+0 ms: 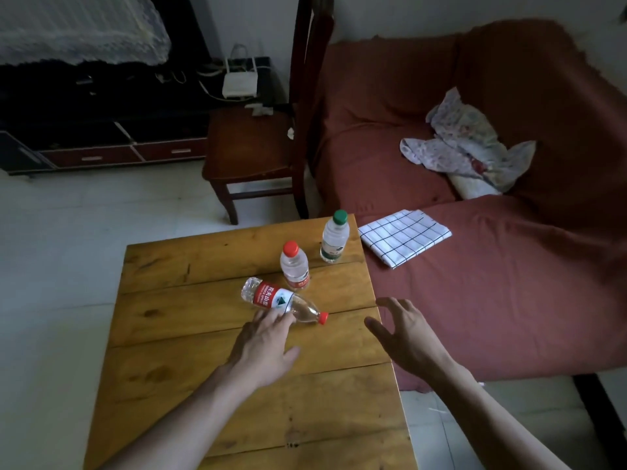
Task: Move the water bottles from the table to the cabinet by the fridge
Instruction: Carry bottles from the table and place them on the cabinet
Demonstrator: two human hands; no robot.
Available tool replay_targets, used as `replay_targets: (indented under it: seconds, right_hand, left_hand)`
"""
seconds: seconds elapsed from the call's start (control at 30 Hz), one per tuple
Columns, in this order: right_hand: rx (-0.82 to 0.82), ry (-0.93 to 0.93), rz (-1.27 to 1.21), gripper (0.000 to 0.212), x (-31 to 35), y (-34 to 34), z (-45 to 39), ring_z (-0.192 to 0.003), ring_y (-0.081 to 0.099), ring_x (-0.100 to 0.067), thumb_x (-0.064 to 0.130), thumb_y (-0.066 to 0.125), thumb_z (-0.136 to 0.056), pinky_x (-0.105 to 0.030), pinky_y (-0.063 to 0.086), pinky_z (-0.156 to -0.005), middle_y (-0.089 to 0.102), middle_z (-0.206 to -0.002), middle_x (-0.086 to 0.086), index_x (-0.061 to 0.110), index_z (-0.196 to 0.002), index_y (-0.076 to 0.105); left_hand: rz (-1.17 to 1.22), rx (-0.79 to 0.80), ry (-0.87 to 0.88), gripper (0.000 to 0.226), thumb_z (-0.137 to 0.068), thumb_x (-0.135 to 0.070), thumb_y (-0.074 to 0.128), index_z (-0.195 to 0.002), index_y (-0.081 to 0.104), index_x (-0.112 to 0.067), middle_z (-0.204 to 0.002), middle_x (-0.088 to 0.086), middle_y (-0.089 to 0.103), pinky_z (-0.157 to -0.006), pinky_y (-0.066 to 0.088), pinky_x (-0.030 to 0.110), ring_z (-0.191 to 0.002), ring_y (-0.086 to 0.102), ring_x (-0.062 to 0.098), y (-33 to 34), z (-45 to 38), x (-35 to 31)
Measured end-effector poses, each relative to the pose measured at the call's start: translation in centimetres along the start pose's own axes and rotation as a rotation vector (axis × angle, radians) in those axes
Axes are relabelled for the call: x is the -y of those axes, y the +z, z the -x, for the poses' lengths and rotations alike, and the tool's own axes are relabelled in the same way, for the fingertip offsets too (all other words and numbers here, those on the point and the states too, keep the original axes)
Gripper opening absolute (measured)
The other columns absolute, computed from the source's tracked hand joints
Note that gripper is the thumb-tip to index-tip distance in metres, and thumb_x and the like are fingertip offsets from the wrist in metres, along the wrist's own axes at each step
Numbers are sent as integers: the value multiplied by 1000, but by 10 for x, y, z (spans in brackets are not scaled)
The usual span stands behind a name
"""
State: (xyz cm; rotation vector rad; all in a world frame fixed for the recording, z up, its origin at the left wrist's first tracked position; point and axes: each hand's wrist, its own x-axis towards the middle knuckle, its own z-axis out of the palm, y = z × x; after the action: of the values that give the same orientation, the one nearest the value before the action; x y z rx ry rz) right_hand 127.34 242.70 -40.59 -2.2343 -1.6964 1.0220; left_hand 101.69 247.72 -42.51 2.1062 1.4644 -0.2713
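Three water bottles on one wooden table point(190, 334), none yet moved. Green-capped bottle point(335, 237): upright at the far right corner, close to the edge; a knock could send it onto the red-covered sofa point(475, 283). Red-capped upright bottle point(294, 266): just beside the lying bottle's base; likely to topple if that one swings. Lying bottle point(280, 300): mid-table on its side, may roll from a loose grasp. Left hand point(268, 344): fingers straight, tips touching it. Right hand point(403, 330): spread, holding nothing, over the right edge.
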Motion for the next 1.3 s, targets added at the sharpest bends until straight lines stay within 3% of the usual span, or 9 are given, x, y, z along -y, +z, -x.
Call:
replay_targets:
  seconds: [0.17, 0.27, 0.43, 0.53, 0.63, 0.77, 0.93, 1.1, 1.3]
  right_hand:
    - [64, -11, 39, 70, -25, 34, -28, -124, 49, -28, 70, 39, -88, -48, 50, -96, 50, -141, -9, 24, -141, 42]
    - [77, -18, 44, 82, -35, 51, -40, -123, 50, -28, 78, 29, -81, -47, 50, -96, 49, -142, -10, 24, -141, 42]
    - [76, 28, -13, 65, -51, 70, -54, -122, 51, -28, 62, 44, -90, -45, 49, -96, 50, -140, -12, 21, -141, 45]
    - [54, 73, -60, 56, -56, 74, -54, -124, 52, -29, 50, 52, -95, -37, 47, -95, 50, -140, -15, 18, -140, 47]
    - [76, 90, -85, 55, -53, 80, -52, -123, 52, -27, 48, 52, -95, -29, 42, -91, 49, -140, -15, 17, -141, 47]
    - [94, 91, -107, 55, -46, 91, -53, -105, 61, -26, 50, 51, -95, -29, 43, -83, 52, -137, -13, 17, -139, 48]
    - [102, 92, -110, 54, -35, 97, -55, -104, 60, -26, 50, 52, -95, -28, 40, -83, 53, -135, -12, 17, -137, 50]
    - [85, 85, -97, 53, -30, 84, -59, -110, 58, -24, 49, 52, -95, -32, 47, -89, 53, -137, -14, 16, -137, 52]
    - [53, 30, -94, 52, -12, 74, -65, -92, 53, -13, 48, 51, -95, -29, 44, -84, 53, -137, -12, 16, -136, 53]
  left_hand:
    - [-30, -53, 15, 46, -92, -43, 60, -134, 47, -28, -131, -6, 46, -100, 40, 34, -123, 41, 18, 34, -44, 15]
    - [-113, -80, 66, 53, -90, -37, 65, -137, 45, -26, -137, -5, 44, -104, 40, 35, -127, 39, 19, 57, -68, 28]
    - [-272, -98, 160, 64, -79, -15, 74, -137, 48, -23, -145, 0, 43, -110, 39, 40, -136, 36, 23, 83, -101, 45]
    - [-350, -92, 182, 81, -69, -3, 79, -141, 46, -22, -145, 5, 45, -107, 40, 43, -136, 40, 28, 92, -117, 55]
    - [-407, -129, 191, 82, -65, 0, 79, -137, 47, -21, -136, 7, 50, -101, 40, 43, -126, 46, 29, 98, -127, 59]
    - [-492, -152, 245, 76, -57, -6, 85, -124, 51, -18, -117, 9, 51, -94, 43, 42, -106, 50, 28, 106, -126, 61]
    - [-516, -165, 371, 77, -47, -11, 90, -115, 55, -19, -104, 6, 60, -85, 47, 43, -94, 58, 27, 110, -123, 78]
    - [-332, -340, 411, 80, -39, -23, 92, -112, 60, -15, -104, 5, 64, -73, 48, 40, -91, 63, 27, 90, -108, 96]
    - [346, -591, 52, 63, -56, -20, 90, -110, 57, -16, -99, 1, 66, -69, 50, 29, -83, 61, 20, 43, -89, 110]
